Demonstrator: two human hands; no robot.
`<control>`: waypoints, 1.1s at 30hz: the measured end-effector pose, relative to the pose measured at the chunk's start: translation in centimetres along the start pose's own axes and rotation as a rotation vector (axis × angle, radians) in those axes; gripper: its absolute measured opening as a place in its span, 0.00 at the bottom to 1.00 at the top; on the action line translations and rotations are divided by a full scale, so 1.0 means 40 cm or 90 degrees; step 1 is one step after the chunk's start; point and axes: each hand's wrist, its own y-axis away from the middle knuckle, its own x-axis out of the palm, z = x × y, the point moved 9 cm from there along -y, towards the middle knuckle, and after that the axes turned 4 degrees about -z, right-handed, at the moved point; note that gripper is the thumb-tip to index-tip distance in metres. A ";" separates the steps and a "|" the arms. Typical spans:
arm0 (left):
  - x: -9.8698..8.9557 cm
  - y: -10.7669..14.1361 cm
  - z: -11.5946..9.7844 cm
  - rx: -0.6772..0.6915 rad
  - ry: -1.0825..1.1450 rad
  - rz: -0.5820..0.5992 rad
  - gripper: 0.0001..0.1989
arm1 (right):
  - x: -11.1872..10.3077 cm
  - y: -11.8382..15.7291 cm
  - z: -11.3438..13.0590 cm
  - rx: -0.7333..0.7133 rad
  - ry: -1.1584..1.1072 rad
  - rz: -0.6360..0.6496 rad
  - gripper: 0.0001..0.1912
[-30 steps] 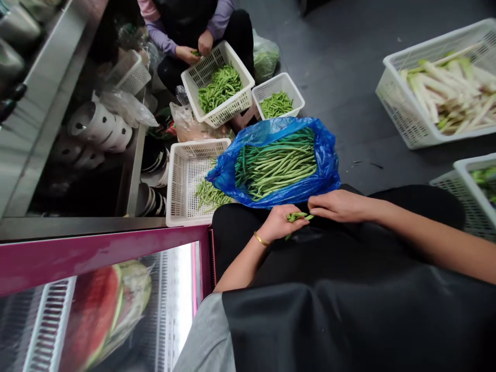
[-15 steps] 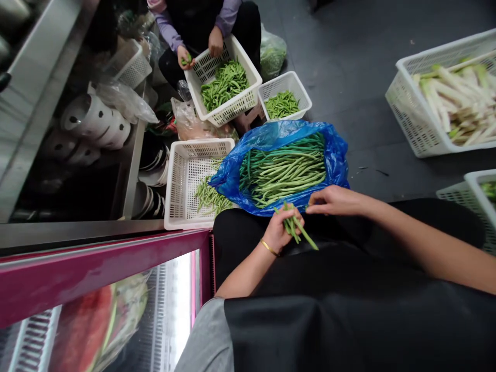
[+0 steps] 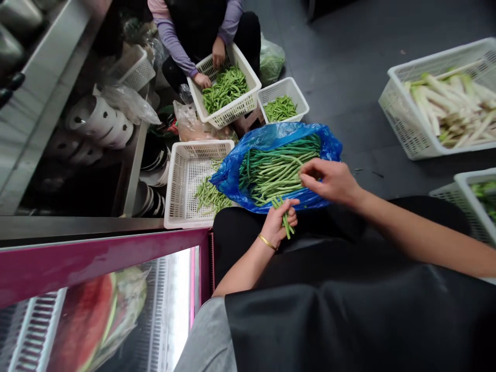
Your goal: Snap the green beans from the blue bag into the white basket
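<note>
My left hand (image 3: 279, 223) is closed around a small bunch of cut long bean pieces (image 3: 285, 222), just in front of the blue plastic bag (image 3: 267, 135). Whole long beans (image 3: 284, 173) lie in a thick bundle inside that open bag. Over the bag's right side is my right hand (image 3: 329, 180), thumb and forefinger pinched by the beans; what is between the fingertips is too small to make out. Left of the bag, partly covered by it, a white basket (image 3: 179, 186) contains short bean pieces (image 3: 211, 196).
Opposite me a person (image 3: 196, 31) has both hands in a white basket (image 3: 227, 120) of green peppers. A smaller basket (image 3: 304, 103) of green pods stands beside it. At right is a crate (image 3: 422, 139) of white stalks. A pink-framed glass case (image 3: 116, 248) borders my left.
My right hand has moved up over the long beans. A longer piece that stuck out of my left hand no longer shows. The other person's hand has lowered into their basket.
</note>
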 end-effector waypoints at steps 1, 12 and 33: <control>0.013 -0.001 -0.010 0.026 0.004 0.006 0.19 | -0.021 0.048 -0.005 0.043 -0.079 -0.002 0.08; 0.055 0.025 0.006 0.090 -0.109 -0.023 0.16 | 0.145 0.338 -0.059 0.158 -0.140 0.454 0.08; -0.131 0.019 -0.089 0.203 -0.092 -0.293 0.18 | 0.206 0.212 -0.080 0.446 -0.597 0.109 0.22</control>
